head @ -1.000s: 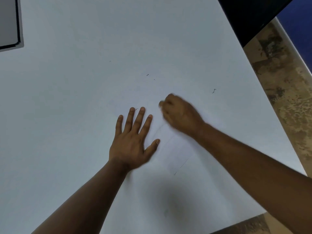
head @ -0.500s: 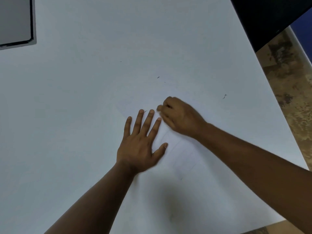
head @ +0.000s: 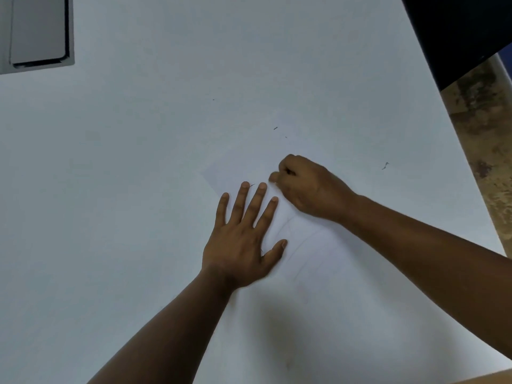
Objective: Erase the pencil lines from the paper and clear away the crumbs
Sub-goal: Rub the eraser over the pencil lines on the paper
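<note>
**Paper pinned flat, erasing near its far edge**

The paper (head: 310, 245) lies flat on the white surface (head: 138, 189), almost the same colour, so its outline is hard to pick out; one faint corner shows up and left of your fingertips. Faint pencil lines (head: 299, 245) remain on it just right of your left thumb.

Your left hand (head: 243, 239) lies flat on the sheet, fingers straight and spread, holding nothing. Your right hand (head: 307, 187) is curled tight just beyond the left fingertips, knuckles up. It likely pinches an eraser, but none is visible, so I cannot tell what it holds.

Expect the sheet to be light, thin and ready to slide or crease. Keep the flat palm close to wherever you rub, and stroke away from that palm so the paper pulls taut and does not buckle. To reach the lines by your thumb, you will probably need to shift the left hand first.

A few dark crumbs (head: 275, 128) sit beyond your right hand, one (head: 385, 165) lies well off to the right, and a sliver (head: 251, 185) rests by your left fingertips. The surface's right edge (head: 454, 167) drops to a mottled floor (head: 482, 128), and a grey device (head: 36, 31) sits at the far left corner. Between them there is wide room for sweeping.
</note>
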Available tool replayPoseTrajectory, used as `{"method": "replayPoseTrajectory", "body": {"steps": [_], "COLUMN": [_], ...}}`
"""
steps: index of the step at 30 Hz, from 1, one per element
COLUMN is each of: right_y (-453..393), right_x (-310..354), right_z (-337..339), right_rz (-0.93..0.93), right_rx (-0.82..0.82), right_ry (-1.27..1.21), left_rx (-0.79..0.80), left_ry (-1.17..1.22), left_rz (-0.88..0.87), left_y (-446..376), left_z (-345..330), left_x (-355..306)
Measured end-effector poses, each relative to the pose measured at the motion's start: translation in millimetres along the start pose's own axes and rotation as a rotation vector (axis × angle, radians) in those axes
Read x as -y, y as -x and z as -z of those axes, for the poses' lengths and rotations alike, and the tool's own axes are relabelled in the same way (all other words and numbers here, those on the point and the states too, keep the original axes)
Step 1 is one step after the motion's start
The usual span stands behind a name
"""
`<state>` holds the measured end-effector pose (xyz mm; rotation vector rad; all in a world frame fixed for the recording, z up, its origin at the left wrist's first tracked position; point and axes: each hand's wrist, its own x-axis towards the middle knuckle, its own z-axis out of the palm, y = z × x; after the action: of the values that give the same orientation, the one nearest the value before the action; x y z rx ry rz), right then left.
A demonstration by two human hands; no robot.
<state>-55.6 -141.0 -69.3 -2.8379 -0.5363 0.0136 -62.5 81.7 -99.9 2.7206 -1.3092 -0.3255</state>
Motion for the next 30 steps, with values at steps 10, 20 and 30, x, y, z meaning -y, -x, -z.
{"method": "replayPoseTrajectory", "body": {"steps": [10, 20, 30], "right_y": [-85, -20, -91], "right_x": [-42, 10, -26], "right_z": [17, 5, 3], "right_rz": [-0.193, 0.009, -0.101], "right_rx": [-0.199, -0.069, -0.27], "right_ry": [-0.005, -0.166, -0.076], "left_rx": [0.042, 0.008, 0.053], "left_ry": [-0.002, 0.016, -0.009], "left_rz": [0.011, 0.003, 0.03], "left_y": [0, 0, -1], "left_z": [3, 0, 2], "left_x": [0, 0, 0]}}
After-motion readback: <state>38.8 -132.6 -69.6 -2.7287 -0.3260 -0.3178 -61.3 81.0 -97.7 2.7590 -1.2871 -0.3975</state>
